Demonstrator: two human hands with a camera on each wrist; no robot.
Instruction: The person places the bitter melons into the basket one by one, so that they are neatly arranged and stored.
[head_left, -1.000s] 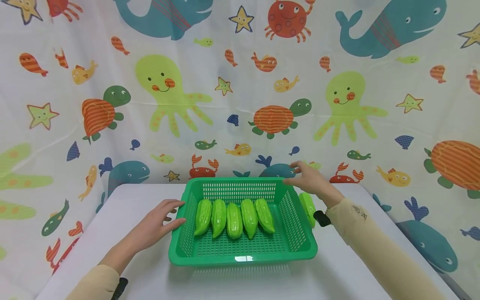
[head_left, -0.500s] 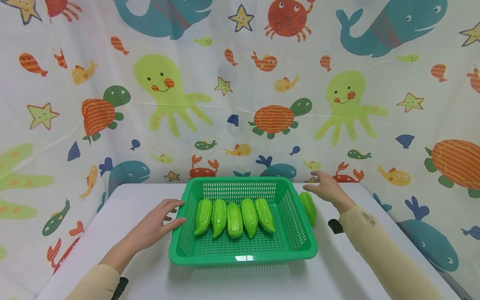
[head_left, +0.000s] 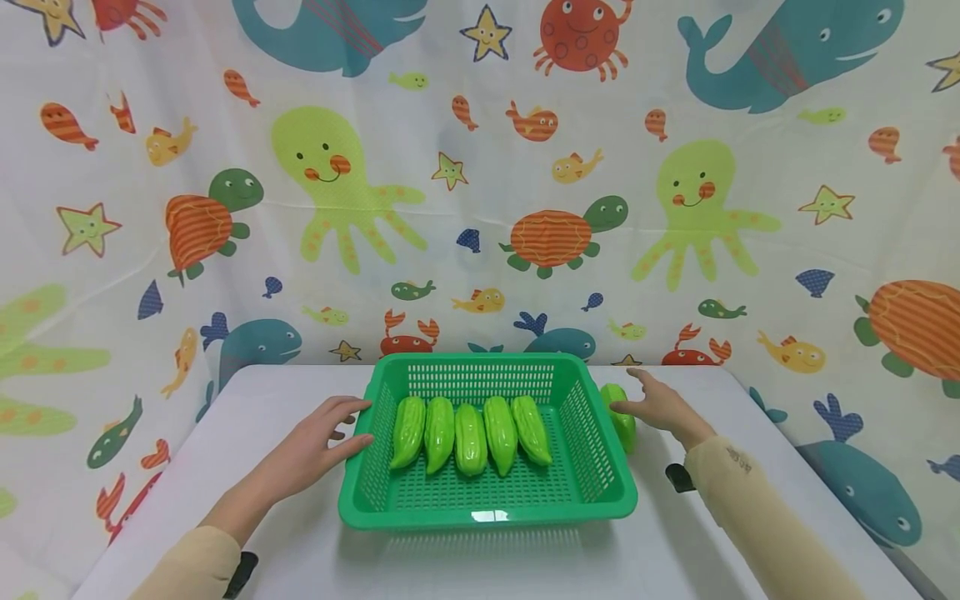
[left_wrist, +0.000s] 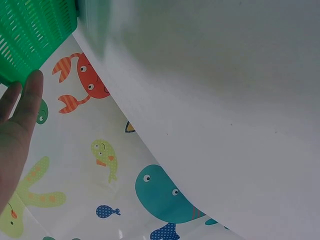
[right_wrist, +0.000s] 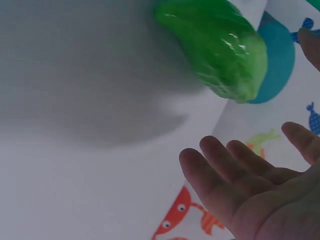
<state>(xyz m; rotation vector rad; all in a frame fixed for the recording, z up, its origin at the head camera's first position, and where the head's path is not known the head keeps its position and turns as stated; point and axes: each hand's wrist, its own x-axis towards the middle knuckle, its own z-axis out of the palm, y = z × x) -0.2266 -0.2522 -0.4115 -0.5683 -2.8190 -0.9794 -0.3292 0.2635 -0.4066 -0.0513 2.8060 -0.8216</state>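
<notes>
Left hand, grip relaxed and holding nothing, rests against the green perforated plastic basket on the white bench. Right hand, grip wide, reaches the loose glossy green pepper just beside the basket's right wall.

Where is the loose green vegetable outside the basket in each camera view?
Head: the loose vegetable lies on the table right of the basket, at the right hand.
Left wrist: not in view; only a basket corner and the left hand show.
Right wrist: top centre, beyond the open fingers.
Shared landmark: the white table.
</notes>
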